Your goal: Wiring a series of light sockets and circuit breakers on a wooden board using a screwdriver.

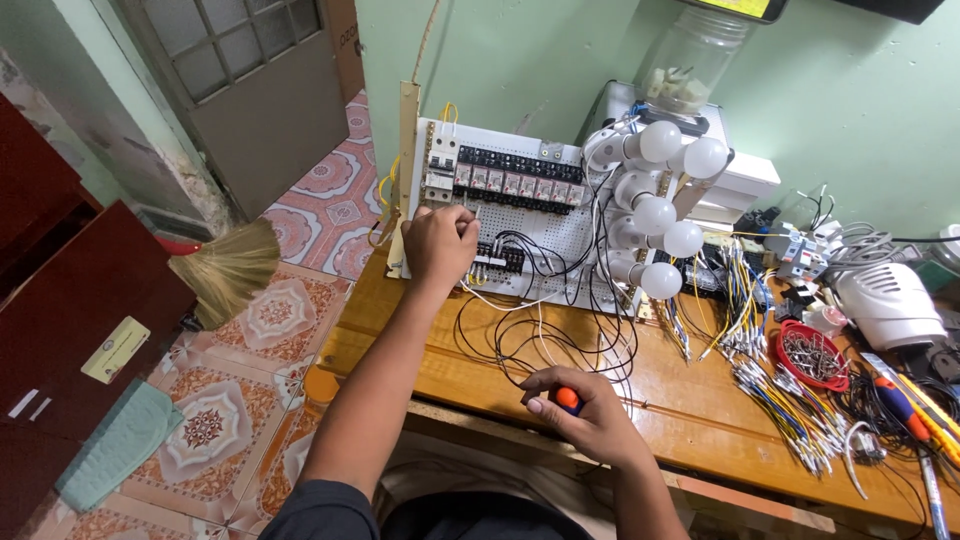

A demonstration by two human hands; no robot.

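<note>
Meanwhile, left hand point(440, 243) pinches 1 wire point(478, 212) at the panel point(520, 220) beside 5 bulbs point(660, 215); right fingers point(545, 402) grip 1 screwdriver point(567, 399).

Six white bulbs point(662, 213) stand in a cluster beside one white perforated wiring board point(520, 215). One red round dish point(812, 355) of small metal parts sits on the bench point(690, 395). One glass jar point(693, 60) stands behind. One straw broom point(228, 268) lies on the floor. One orange-handled screwdriver point(567, 400) shows.
</note>
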